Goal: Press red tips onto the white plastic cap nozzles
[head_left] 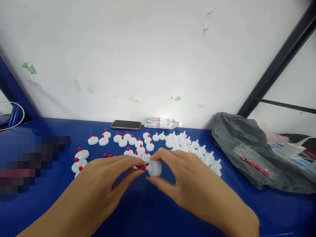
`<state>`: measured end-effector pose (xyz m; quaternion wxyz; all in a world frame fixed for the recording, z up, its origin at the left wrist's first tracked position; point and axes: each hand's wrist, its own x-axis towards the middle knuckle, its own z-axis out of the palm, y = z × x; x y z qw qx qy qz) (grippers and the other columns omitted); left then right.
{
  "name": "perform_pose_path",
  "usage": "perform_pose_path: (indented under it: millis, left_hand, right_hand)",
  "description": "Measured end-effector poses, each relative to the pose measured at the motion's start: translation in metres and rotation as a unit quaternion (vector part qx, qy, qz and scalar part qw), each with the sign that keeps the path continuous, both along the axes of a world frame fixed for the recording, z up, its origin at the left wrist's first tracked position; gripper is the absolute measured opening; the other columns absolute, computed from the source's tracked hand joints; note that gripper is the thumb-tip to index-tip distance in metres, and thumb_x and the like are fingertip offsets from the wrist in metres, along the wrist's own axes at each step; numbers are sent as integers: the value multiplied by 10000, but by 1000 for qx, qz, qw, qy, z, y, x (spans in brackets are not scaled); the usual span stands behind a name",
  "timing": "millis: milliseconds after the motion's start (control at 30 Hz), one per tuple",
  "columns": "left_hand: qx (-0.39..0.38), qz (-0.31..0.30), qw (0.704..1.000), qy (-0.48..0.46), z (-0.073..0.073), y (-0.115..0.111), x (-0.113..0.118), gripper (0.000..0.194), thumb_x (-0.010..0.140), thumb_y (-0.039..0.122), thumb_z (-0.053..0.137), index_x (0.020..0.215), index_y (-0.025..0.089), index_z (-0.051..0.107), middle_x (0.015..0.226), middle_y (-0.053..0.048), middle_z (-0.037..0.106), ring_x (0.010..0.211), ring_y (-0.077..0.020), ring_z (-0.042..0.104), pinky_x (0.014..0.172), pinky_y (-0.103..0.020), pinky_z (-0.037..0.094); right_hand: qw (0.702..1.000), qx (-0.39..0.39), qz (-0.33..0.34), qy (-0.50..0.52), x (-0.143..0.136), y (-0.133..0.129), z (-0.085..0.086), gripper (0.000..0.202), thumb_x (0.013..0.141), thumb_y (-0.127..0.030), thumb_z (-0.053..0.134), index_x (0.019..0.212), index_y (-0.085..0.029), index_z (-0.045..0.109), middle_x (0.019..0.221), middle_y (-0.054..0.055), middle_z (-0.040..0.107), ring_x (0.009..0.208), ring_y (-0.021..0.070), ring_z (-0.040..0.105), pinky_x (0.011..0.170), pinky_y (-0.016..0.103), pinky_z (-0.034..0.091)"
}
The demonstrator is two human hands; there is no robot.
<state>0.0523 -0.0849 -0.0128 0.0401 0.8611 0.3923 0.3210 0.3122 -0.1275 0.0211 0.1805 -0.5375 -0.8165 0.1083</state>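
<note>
My left hand (106, 177) pinches a small red tip cap (142, 168) between thumb and forefinger. Held by its rim in my right hand (182, 177) is a white round nozzle lid (155, 168), turned sideways with its spout pointing left. The cap sits at the spout's end; how far it is on, I cannot tell. Behind my hands stand several white lids with red caps (122, 142). To the right is a cluster of white lids with bare spouts (182, 141). A few loose red caps (105, 155) lie just beyond my left hand.
A phone (125, 124) and a clear plastic bottle (161, 122) lie along the white wall. On the right, a grey plastic bag (237, 144) carries a small clear bag of red caps (256, 166). The table (138, 210) is blue.
</note>
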Motion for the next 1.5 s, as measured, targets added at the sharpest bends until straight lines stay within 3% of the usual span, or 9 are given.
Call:
perform_pose_path:
  millis: [200, 333, 500, 667, 933, 1100, 1267, 1367, 1500]
  left_hand:
    - [118, -31, 992, -42, 7, -3, 9, 418, 1273, 207, 497, 1074, 335, 842, 945, 102, 964, 740, -151, 956, 634, -256, 640]
    - [116, -41, 992, -29, 2, -8, 2, 346, 1338, 221, 472, 1183, 351, 753, 995, 92, 927, 756, -152, 926, 652, -250, 617]
    - [77, -64, 992, -80, -10, -13, -4, 357, 1315, 165, 516, 1425, 461, 684, 1056, 106, 877, 847, -162, 905, 720, -271, 583]
    - [67, -80, 991, -88, -8, -12, -1, 360, 1271, 101, 463, 1280, 414, 638, 876, 128, 759, 621, -113, 744, 621, -287, 480]
    - [78, -19, 995, -54, -13, -17, -9, 406, 1234, 86, 439, 1381, 408, 638, 1025, 85, 883, 768, -146, 858, 718, -271, 601]
    - [98, -32, 993, -50, -14, -11, -11, 512, 1209, 41, 445, 1446, 452, 638, 1062, 105, 912, 830, -140, 919, 702, -238, 613]
    - [121, -51, 990, -58, -15, -10, -7, 490, 1197, 14, 461, 1419, 405, 658, 1030, 112, 906, 798, -129, 912, 724, -226, 622]
    - [111, -31, 991, -75, -13, -14, -5, 399, 1232, 32, 436, 1316, 374, 623, 965, 118, 842, 736, -103, 831, 685, -239, 537]
    - [77, -40, 994, -65, -2, -17, -7, 345, 1243, 71, 423, 1069, 324, 582, 819, 93, 717, 637, -124, 682, 661, -277, 496]
  right_hand:
    - [968, 209, 87, 107, 6, 2, -8, 333, 1170, -214, 1005, 1485, -256, 906, 1396, 9, 1001, 1214, 254, 994, 1093, 365, 805]
    - [948, 262, 113, 139, 7, -1, -5, 223, 1248, -297, 938, 1461, -233, 920, 1392, 35, 1012, 1223, 215, 1005, 1130, 259, 789]
    - [935, 308, 104, 141, 4, -4, -2, 147, 1283, -329, 884, 1421, -307, 933, 1365, 12, 1026, 1095, 241, 1033, 1033, 290, 846]
    - [924, 328, 126, 151, 1, -5, -5, 170, 1265, -248, 900, 1417, -319, 923, 1413, -25, 1018, 1147, 201, 1027, 1106, 199, 794]
    - [933, 324, 103, 122, -6, -4, -6, 169, 1282, -337, 900, 1432, -278, 950, 1369, 28, 1026, 1063, 239, 1036, 949, 250, 837]
    - [928, 335, 101, 128, -9, -3, -6, 152, 1310, -349, 860, 1395, -266, 954, 1285, 17, 1035, 1011, 230, 1032, 890, 257, 839]
    - [926, 330, 104, 148, -10, -3, -4, 197, 1323, -347, 830, 1395, -220, 962, 1259, 46, 1036, 962, 213, 1025, 895, 217, 823]
    - [919, 354, 109, 137, -13, -3, -4, 222, 1342, -316, 784, 1362, -193, 968, 1241, 50, 1037, 972, 207, 1024, 909, 209, 821]
    - [900, 401, 129, 115, -18, -2, -7, 199, 1330, -195, 762, 1385, -169, 951, 1352, 53, 1028, 1147, 200, 1022, 1105, 231, 804]
